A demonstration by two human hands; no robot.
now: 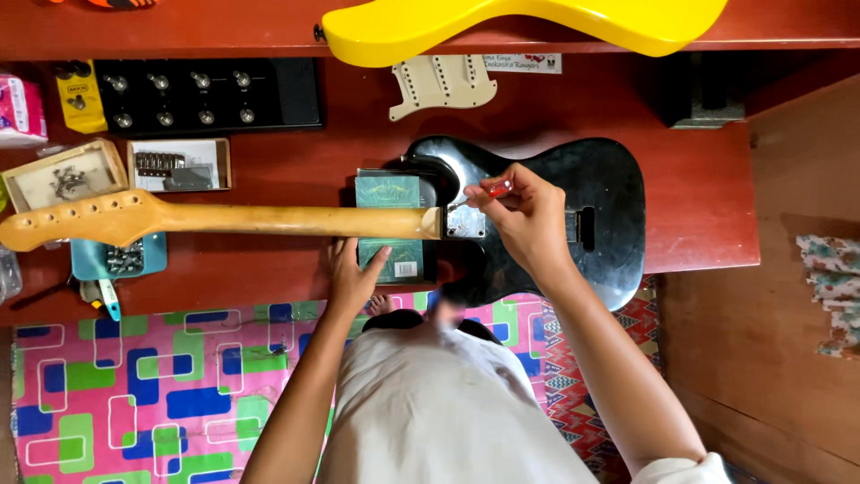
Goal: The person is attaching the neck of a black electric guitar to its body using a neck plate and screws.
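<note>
Mat: patterned floor mat [161, 394], pink w/ blue + green blocks, nearest the camera, under the person.
L hand: left hand [352, 273] lies flat, fingers apart, on the green book [389, 224] propping the guitar neck [269, 220] from below; grips nothing.
R hand: right hand [528, 220] closed on a red-handled screwdriver [484, 193], tip at the metal neck plate [466, 221] where neck meets body.
Guitar: black guitar body [573, 179] lies back-up on the red workbench [699, 197]; headstock [72, 220] points left.
Left side: blue parts tray [121, 260], 2 small boxes [116, 170] w/ hardware.
Far: black pedal board [206, 94], cream pickguard [443, 85], yellow guitar body [528, 22] on the shelf edge.
</note>
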